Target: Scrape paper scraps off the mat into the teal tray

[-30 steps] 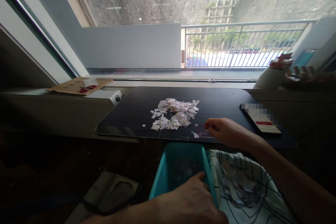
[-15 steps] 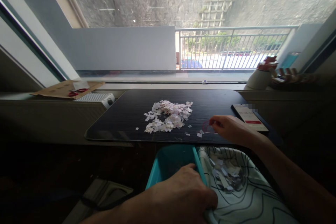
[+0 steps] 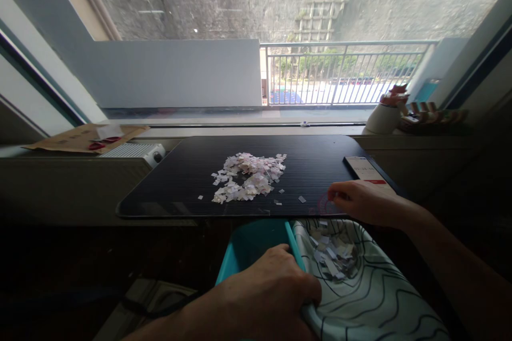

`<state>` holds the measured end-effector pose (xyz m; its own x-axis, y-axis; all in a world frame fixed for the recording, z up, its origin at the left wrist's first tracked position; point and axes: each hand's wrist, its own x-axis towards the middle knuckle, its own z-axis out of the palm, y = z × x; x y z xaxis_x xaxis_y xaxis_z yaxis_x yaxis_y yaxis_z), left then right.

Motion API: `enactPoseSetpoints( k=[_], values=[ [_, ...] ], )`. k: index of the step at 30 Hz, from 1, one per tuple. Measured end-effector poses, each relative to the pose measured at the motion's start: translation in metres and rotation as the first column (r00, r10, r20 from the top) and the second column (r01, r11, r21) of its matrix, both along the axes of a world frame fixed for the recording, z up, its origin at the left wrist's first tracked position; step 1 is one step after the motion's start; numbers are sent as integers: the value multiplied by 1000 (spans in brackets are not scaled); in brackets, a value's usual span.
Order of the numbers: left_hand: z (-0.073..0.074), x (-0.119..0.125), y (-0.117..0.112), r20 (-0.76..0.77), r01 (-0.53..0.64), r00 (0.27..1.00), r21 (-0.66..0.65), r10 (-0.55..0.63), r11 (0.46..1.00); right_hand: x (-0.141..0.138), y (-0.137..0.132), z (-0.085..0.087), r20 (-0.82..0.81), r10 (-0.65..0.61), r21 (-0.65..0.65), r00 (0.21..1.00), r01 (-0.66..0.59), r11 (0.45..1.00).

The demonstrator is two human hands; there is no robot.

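My left hand (image 3: 276,282) is closed over the rim of a teal plastic bin (image 3: 228,264), below the table's front edge. Close against that bin is a pale cloth with dark wavy lines (image 3: 384,282), with paper scraps (image 3: 334,256) lying in its hollow. At the table's front right, my right hand (image 3: 360,200) has its fingers pinched on a thin, see-through piece with pinkish round markings (image 3: 325,203); its exact kind is unclear. A loose paper scrap (image 3: 302,199) lies left of it. Farther left spreads a pile of small white paper pieces (image 3: 256,184).
The dark table (image 3: 160,192) stands against a window sill. A phone (image 3: 366,169) showing a timer lies beside my right hand. On the sill are a white vase (image 3: 382,119), a brown paper envelope (image 3: 72,138) and something red (image 3: 104,143). A radiator (image 3: 134,152) is at left.
My right hand has moved right and towards me along the table with the see-through piece. One of the loose scraps beside it is gone from the tabletop. My left hand stays on the bin.
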<state>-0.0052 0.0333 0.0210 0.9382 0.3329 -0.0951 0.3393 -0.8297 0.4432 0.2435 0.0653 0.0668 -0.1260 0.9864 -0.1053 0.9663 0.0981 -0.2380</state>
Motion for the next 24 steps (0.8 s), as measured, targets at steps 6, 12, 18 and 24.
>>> enactPoseSetpoints(
  k=[6,12,18,24],
  values=[
    [2,-5,-3,16,-12,1000,5,11,1000,3,1,-4,-17,-2,-35,1000,2,999],
    [3,-2,-5,-9,-4,1000,-27,4,1000,11,-1,-7,-81,-9,9,997,9,1000],
    [4,-1,-2,3,-3,1000,-14,3,1000,-9,17,-25,-271,39,9,962,-38,999],
    [-9,1,-2,40,111,993,-12,-110,994,-13,24,-28,-241,24,148,970,13,989]
  ],
)
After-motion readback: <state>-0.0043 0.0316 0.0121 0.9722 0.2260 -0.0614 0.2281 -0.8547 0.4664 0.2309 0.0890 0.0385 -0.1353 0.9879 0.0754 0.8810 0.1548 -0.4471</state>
